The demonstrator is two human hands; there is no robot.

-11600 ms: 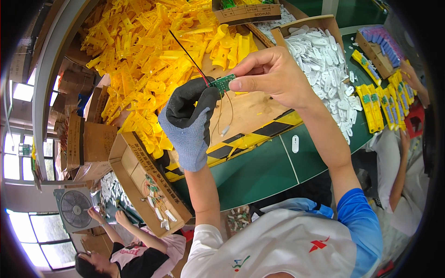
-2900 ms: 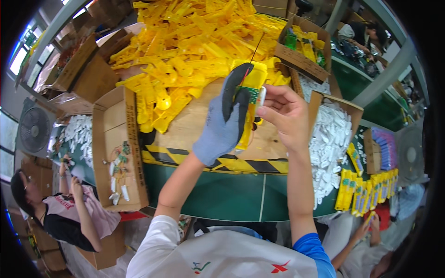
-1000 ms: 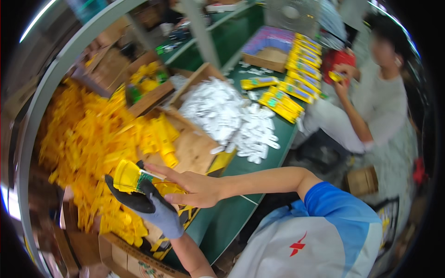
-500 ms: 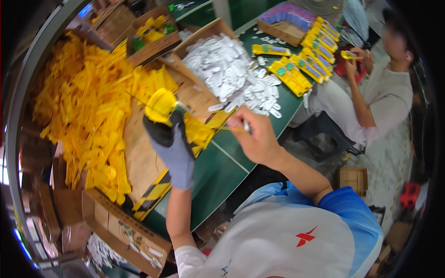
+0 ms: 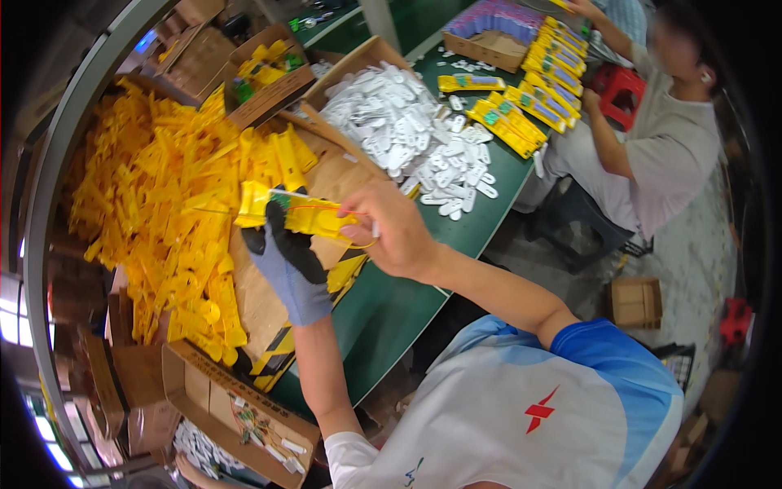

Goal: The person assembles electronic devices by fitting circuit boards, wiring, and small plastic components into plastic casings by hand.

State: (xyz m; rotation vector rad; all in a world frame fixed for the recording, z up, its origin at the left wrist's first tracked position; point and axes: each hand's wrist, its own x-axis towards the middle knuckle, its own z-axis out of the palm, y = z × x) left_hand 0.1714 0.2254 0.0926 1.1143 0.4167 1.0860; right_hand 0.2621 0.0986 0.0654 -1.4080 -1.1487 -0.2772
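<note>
My left hand (image 5: pixel 287 262), in a grey glove with black fingers, is closed around a long yellow plastic housing (image 5: pixel 314 218). A small green circuit board (image 5: pixel 279 199) sits at the housing's left part. Thin red and yellow wires (image 5: pixel 326 207) run along it toward my bare right hand (image 5: pixel 401 228). The fingers of that hand are pinched at the housing's right end. A small white part (image 5: pixel 375 229) on the wires shows between them, mostly hidden. A short loop of yellow wire hangs under the fingertips.
Loose yellow housings (image 5: pixel 155 212) are heaped at left. White oval pieces (image 5: pixel 391 122) spill from a cardboard box beyond my hands. Finished-looking yellow units (image 5: pixel 521 110) lie in rows at far right, near a seated co-worker (image 5: pixel 676 122). A cardboard tray (image 5: pixel 204 387) stands front left.
The housing has turned to lie crosswise in my left hand. My right hand has moved left, up to its end, with the wires. The co-worker's hands have moved apart, one reaching upward.
</note>
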